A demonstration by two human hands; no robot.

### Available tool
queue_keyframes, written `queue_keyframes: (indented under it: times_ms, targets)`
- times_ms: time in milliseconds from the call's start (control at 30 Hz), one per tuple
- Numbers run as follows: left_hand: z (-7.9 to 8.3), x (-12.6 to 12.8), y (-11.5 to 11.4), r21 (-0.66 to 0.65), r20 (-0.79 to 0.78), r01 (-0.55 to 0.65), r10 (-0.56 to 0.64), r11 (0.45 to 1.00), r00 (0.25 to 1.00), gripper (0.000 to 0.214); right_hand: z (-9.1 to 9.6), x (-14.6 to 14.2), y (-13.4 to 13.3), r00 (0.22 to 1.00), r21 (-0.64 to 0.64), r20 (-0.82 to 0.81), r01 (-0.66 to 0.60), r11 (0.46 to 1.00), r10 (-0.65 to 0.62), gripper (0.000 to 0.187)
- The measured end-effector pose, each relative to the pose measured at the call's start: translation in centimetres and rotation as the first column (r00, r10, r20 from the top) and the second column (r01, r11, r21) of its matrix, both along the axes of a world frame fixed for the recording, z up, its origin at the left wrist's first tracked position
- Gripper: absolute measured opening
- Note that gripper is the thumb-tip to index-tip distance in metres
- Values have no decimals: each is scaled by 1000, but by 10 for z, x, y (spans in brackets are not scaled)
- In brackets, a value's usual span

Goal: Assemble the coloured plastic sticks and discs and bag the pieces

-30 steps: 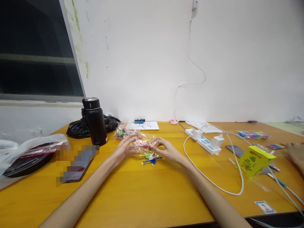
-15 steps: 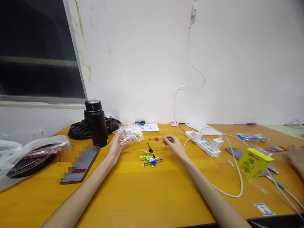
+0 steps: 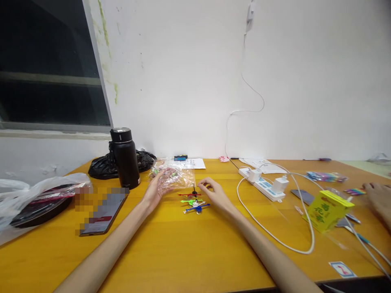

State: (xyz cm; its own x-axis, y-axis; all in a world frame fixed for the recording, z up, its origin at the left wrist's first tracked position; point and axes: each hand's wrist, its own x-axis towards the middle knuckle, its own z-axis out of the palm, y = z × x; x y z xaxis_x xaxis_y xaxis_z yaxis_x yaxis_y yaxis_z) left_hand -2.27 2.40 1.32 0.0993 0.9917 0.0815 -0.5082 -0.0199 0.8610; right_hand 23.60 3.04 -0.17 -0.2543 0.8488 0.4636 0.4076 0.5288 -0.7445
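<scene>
Currently, arrow spinners (image 3: 198, 209) are laid out, pieces (image 3: 174, 174) left in plastic bag (image 3: 185, 181) held by left grip (image 3: 154, 192); right grip (image 3: 214, 193) can't be told.

The worktop (image 3: 183, 252) lies open along its near edge's middle, with arrow spinners (image 3: 196, 203) blocking farther in, a black flask (image 3: 126, 162) towards the far-left corner, and looped white cable (image 3: 313, 240) towards the right edge.

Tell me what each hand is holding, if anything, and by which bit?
The left hand holds the clear bag by its near edge, towards the left. I can't tell whether the right hand pinches anything.
</scene>
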Motion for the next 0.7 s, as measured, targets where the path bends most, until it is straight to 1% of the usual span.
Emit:
queue_keyframes:
  times_ms: [100,167,233,333,467,567,700]
  targets:
    - [0,4,-3,25,-28,94,-93,995,995,46,9,-2,-5,994,107,-106,18,994,-7,26]
    - [0,5,-5,30,-57,131,-130,991,990,47,15,-3,-9,989,151,-148,16,988,6,24]
    - [-1,7,-5,32,-86,141,-138,989,987,48,18,-4,-12,985,152,-173,15,988,12,24]
    - [-2,9,-7,45,-115,153,-147,987,982,47,18,-6,-15,981,137,-192,26,990,1,27]
    - [-1,10,-8,44,-86,187,-183,981,979,48,14,-6,-12,979,148,-200,3,989,27,27]
    - [-1,10,-8,36,-71,182,-179,983,981,47,12,-5,-9,979,171,-199,-21,985,55,27]
    - [-1,10,-7,27,-60,186,-184,982,981,47,14,-3,-9,983,209,-176,-14,978,51,23]
